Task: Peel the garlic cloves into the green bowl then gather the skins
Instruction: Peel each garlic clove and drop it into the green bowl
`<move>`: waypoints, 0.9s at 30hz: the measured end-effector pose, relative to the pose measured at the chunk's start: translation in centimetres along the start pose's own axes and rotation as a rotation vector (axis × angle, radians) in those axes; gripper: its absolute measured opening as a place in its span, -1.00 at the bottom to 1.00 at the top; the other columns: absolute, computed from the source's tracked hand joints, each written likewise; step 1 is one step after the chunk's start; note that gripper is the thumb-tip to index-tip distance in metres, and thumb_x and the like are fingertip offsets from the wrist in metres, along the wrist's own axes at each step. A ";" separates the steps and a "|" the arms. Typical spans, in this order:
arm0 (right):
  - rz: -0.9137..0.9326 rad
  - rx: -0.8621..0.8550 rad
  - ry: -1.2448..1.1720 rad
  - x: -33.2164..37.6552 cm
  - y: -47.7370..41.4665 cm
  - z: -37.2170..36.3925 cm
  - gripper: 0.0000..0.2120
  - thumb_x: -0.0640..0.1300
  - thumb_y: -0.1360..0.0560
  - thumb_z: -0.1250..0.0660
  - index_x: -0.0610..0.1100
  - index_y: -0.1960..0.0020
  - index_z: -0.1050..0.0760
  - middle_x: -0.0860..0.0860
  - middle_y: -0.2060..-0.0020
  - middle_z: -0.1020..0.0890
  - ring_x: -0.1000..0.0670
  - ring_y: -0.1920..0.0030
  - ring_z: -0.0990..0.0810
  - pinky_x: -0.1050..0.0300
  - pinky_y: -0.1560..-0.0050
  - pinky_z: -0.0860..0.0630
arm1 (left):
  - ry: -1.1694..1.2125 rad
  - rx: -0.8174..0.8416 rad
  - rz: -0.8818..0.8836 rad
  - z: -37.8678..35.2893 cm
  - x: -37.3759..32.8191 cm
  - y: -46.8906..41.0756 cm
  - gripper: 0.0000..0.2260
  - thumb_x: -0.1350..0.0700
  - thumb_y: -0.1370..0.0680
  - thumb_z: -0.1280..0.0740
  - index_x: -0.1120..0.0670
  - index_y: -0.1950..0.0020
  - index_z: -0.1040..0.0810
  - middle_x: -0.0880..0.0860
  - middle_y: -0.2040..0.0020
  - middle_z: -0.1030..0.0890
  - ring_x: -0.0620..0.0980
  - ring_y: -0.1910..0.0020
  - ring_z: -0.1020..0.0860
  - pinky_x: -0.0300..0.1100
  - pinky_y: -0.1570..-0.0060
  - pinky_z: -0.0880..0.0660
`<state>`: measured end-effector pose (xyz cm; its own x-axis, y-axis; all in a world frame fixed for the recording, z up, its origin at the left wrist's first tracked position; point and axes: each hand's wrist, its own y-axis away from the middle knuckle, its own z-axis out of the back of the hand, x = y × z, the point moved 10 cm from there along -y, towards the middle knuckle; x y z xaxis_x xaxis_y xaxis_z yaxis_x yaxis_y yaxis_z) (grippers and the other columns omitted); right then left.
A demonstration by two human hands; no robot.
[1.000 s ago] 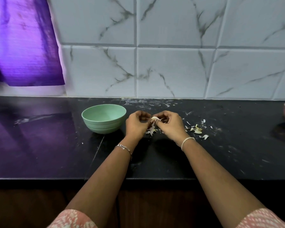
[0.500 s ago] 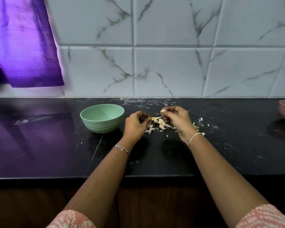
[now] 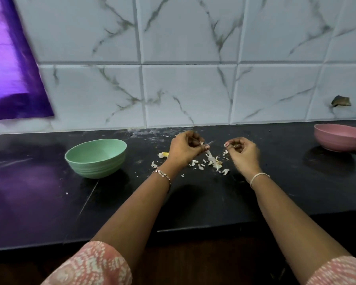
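Both hands are raised just above the table point(image 3: 214, 199), near its back edge and roughly mid-length, and they are apart from each other.

- Left hand point(image 3: 184, 150): fingers curled, with thumb and forefinger pinching a pale piece point(image 3: 201, 143). It is too small to tell whether it is clove or skin.
- Right hand point(image 3: 244, 154): also curled, pinching a pale scrap point(image 3: 236, 146) at the fingertips. It is likely stripped skin.
- Skins point(image 3: 211, 162): scattered on the table directly under and between the hands, so peeling over this spot keeps the litter in one patch for gathering.
- Yellowish bit point(image 3: 163, 154): lies on the table just left of the left wrist. It may be a clove.
- Green bowl point(image 3: 95, 168): upright, left of the hands and near the back edge, within easy reach of the left hand for dropping cloves in. No clove shows in the part of its inside that is visible.
- Pink bowl point(image 3: 337, 141): at the far right end, well apart from the hands.

My judgement is that peeling is under way and gathering has not begun.
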<state>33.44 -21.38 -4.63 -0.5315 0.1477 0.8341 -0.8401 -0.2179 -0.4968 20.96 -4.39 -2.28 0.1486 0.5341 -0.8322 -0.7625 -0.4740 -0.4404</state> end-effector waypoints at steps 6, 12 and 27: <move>0.176 0.078 0.214 1.3 0.0 -1.2 -0.93 -0.17 -0.47 -0.39 -0.02 0.09 -0.60 0.04 0.19 -0.68 0.00 0.20 -0.63 0.04 0.11 -0.58 | -0.034 0.080 0.036 -3.8 1.1 -2.2 -0.87 0.23 -0.51 -0.43 0.23 -0.03 -0.65 0.08 0.20 -0.67 -0.08 0.28 -0.60 -0.10 0.01 -0.62; 0.146 0.197 0.210 0.5 -0.3 -3.0 -0.82 -0.16 -0.58 -0.27 0.01 -0.04 -0.63 0.01 0.03 -0.66 0.02 0.03 -0.60 0.11 -0.02 -0.52 | 0.091 0.004 0.076 -3.3 3.1 -2.4 -0.83 0.25 -0.40 -0.53 0.05 0.15 -0.60 0.08 0.23 -0.66 0.01 0.20 -0.61 0.01 -0.03 -0.60; -0.114 0.371 -0.294 0.4 1.0 -4.6 -0.95 -0.22 -0.54 -0.38 -0.16 0.11 -0.57 -0.06 0.32 -0.62 0.06 0.39 -0.60 0.21 0.31 -0.57 | 0.269 0.109 -0.060 -3.7 1.1 -1.8 -0.88 0.31 -0.56 -0.32 0.28 -0.06 -0.59 -0.01 0.11 -0.63 -0.31 0.24 -0.55 -0.41 0.21 -0.44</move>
<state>31.84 -17.08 -5.88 -0.3403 -0.0764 0.9372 -0.7676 -0.5531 -0.3238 24.85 -5.53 -3.58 0.3463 0.3475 -0.8714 -0.8081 -0.3612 -0.4652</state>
